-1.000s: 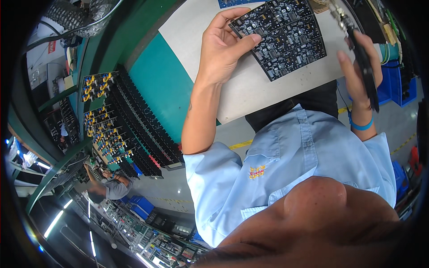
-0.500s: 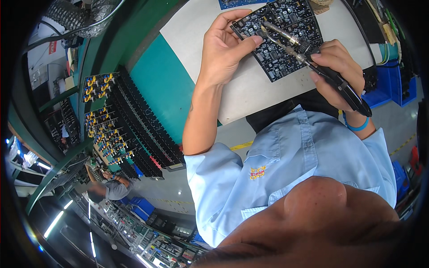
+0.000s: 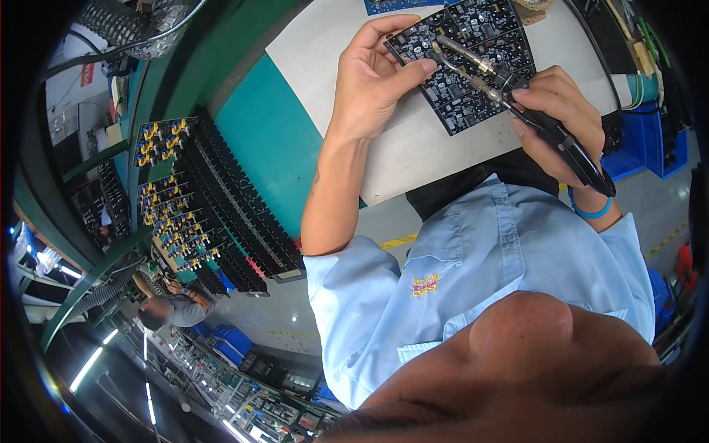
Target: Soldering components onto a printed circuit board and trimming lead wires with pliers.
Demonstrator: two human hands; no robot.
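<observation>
My left hand grips a black printed circuit board, crowded with small components, by its left edge. The thumb lies on top and the other fingers reach behind. My right hand is closed around the black handle of a pair of soldering tweezers. Its two metal arms slant up and left over the board. The tips are close to components near my left thumb; whether they touch is too fine to tell. The board is tilted above the pale work sheet.
A blue board lies at the far edge. On the left, a green mat adjoins black racks and boards with yellow and blue parts. Blue bins stand at right. Another person works at lower left.
My hands and the board stay almost still; the tweezer tips shift only very slightly over the board. The other person in the background has moved a little to the left.
</observation>
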